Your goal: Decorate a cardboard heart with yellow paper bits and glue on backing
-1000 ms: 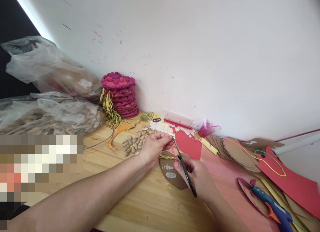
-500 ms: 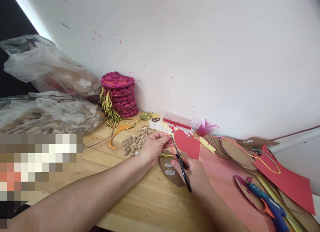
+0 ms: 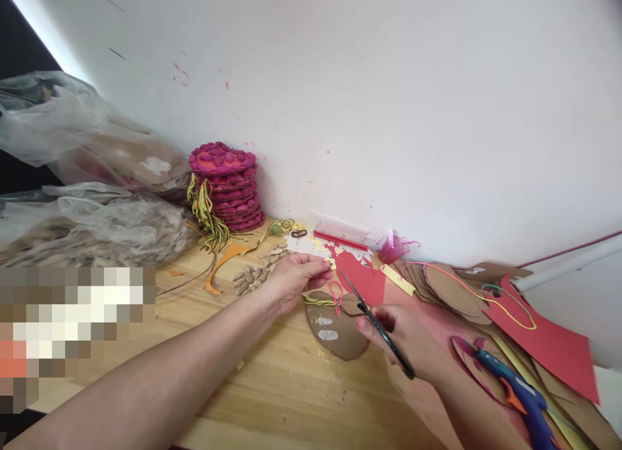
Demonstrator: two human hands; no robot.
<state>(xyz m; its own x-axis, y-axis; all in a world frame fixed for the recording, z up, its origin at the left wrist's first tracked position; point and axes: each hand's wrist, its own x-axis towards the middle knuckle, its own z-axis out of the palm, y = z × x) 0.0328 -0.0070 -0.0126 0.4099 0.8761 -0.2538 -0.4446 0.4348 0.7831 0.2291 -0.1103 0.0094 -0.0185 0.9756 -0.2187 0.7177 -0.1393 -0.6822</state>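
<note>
Between the thumb and fingers of my left hand (image 3: pixel 306 276) is a small piece of yellow paper (image 3: pixel 331 263). My right hand (image 3: pixel 401 337) grips black-handled scissors (image 3: pixel 372 317), their blades pointing up and left, apart from the paper. Under and between my hands lies a round cardboard disc (image 3: pixel 340 337) with white glue patches. A pink string loop (image 3: pixel 336 298) and yellow-green threads (image 3: pixel 318 300) rest at its upper edge. Tiny yellow clippings are scattered on and beside the disc. Red paper (image 3: pixel 362 278) lies just beyond the scissor tips.
Peanuts (image 3: pixel 250 278) lie left of my hands, below a stack of magenta peanut-covered discs (image 3: pixel 226 188). Plastic bags (image 3: pixel 97 223) fill the left side. To the right are cardboard discs (image 3: pixel 451 294), a red sheet (image 3: pixel 549 346) and a blue glue gun (image 3: pixel 519 385). A wall stands behind.
The scissors have moved right and down, away from the yellow paper in my left hand. More of the cardboard disc shows now. The view has shifted slightly.
</note>
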